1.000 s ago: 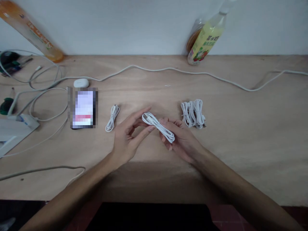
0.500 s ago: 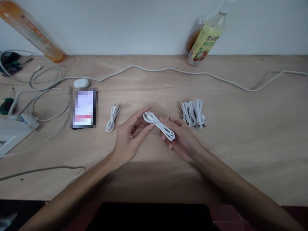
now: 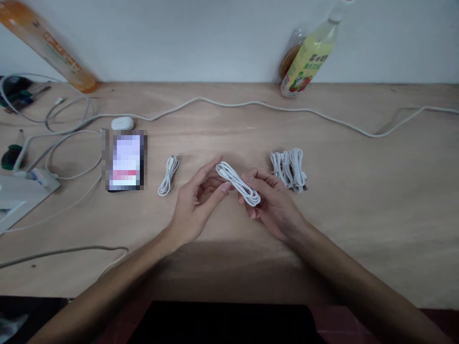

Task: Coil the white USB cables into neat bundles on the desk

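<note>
A coiled white charging cable (image 3: 238, 184) is held up in front of me, tied round its middle and slanting down to the right. My right hand (image 3: 270, 196) pinches its lower right part, thumb on top and fingers beneath. At the upper left end, my left hand (image 3: 201, 198) curls round the coil, with the index fingertip by the loop and the thumb along the lower side. Left of the hands lies another coiled white cable (image 3: 168, 176) on the table. Several more cable bundles (image 3: 287, 169) lie side by side just beyond my right hand.
A phone (image 3: 125, 162) and a white earbud case (image 3: 122, 123) lie to the left. One long white cable (image 3: 251, 103) crosses the wooden table (image 3: 358, 200). Against the wall lean an orange bottle (image 3: 53, 52) and a yellow-labelled bottle (image 3: 308, 59). Loose cords (image 3: 71, 136) tangle at far left.
The held cable has turned slightly between my hands, and my left hand has shifted a little to the right. Everything on the table lies as before.
</note>
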`<state>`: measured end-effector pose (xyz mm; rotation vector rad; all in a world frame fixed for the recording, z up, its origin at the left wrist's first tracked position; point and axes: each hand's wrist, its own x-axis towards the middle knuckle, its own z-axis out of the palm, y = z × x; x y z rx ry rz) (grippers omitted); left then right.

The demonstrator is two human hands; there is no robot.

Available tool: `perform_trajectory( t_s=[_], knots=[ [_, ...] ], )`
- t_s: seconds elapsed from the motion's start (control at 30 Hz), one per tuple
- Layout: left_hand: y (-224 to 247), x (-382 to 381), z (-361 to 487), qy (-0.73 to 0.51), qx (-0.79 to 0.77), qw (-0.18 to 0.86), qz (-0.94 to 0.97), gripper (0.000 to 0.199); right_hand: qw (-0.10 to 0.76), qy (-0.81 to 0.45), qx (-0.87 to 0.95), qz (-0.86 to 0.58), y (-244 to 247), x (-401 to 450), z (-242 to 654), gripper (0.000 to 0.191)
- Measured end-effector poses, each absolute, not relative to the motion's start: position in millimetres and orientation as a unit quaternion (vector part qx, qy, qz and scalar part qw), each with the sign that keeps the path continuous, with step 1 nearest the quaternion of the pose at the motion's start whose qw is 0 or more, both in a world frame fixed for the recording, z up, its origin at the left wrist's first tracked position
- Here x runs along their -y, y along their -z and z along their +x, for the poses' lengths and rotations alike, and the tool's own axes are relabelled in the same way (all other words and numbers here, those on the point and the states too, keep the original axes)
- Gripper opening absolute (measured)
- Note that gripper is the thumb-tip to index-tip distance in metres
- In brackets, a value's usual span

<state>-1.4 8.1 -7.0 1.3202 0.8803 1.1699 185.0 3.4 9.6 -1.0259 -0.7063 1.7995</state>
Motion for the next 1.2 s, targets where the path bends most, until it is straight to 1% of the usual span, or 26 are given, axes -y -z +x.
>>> perform_trajectory(
  t_s=[0.13,0.33,0.57,0.77,0.93,1.2],
  knots=[
    [2.5,-10.3,-2.9,-0.482,-0.365,0.583,0.543,0.047,0.459,-0.704,0.327,-0.432,-8.2,-2.3,184.1,0.046],
    [1.8,-12.2,-5.3,-0.478,-0.393,0.588,0.521,0.047,0.466,-0.673,0.37,-0.438,-5.4,0.1,182.2,0.045],
    [0.3,-12.1,-4.7,-0.482,-0.401,0.583,0.517,0.047,0.477,-0.671,0.384,-0.419,-4.6,0.8,181.3,0.04],
    [-1.0,-12.3,-3.8,-0.468,-0.415,0.594,0.505,0.047,0.459,-0.691,0.362,-0.425,-5.3,-0.5,182.5,0.044],
    [3.4,-15.0,-1.6,-0.495,-0.412,0.615,0.456,0.041,0.448,-0.716,0.336,-0.417,-4.7,-2.3,184.2,0.039],
    [1.0,-15.7,1.7,-0.526,-0.427,0.615,0.403,0.036,0.47,-0.691,0.358,-0.417,0.0,-5.1,185.1,0.035]
  ],
)
